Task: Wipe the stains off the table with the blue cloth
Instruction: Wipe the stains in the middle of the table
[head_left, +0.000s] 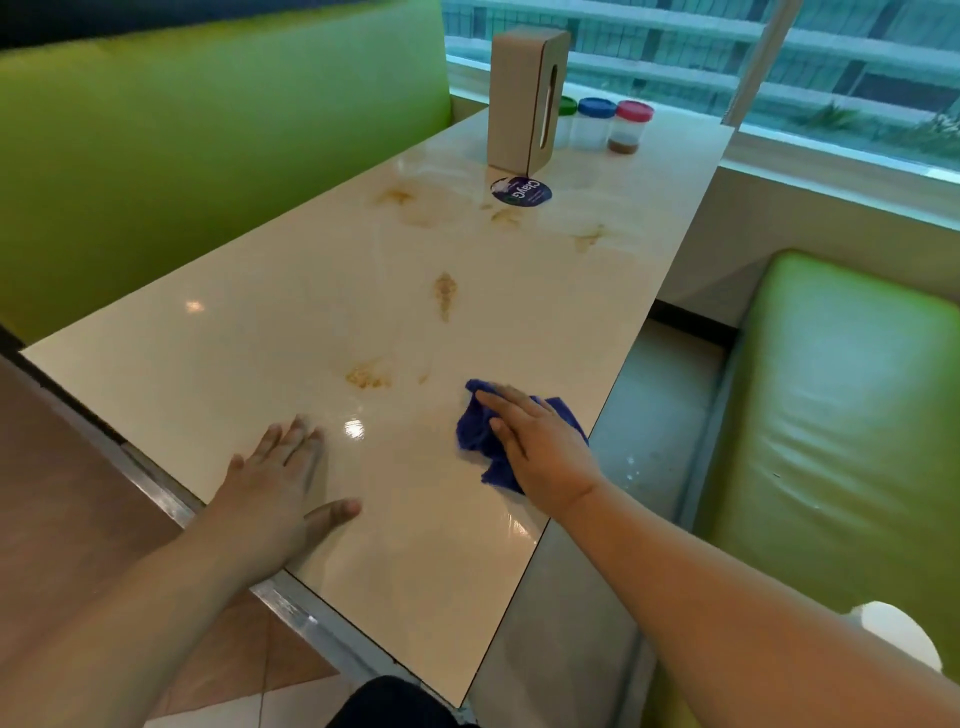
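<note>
Looked soft, light and limp, the blue cloth (475, 434), bunched on the table (260, 332) under the flat, spread right hand (540, 447), best pressed from above, with brown stains (369, 375) just beyond its fingertips and left hand (280, 483) splayed, bracing alongside.

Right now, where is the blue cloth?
The blue cloth lies under the right hand, near the table's right edge, just right of the closest stain.

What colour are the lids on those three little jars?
Green, blue and red, seen in the head view.
</note>
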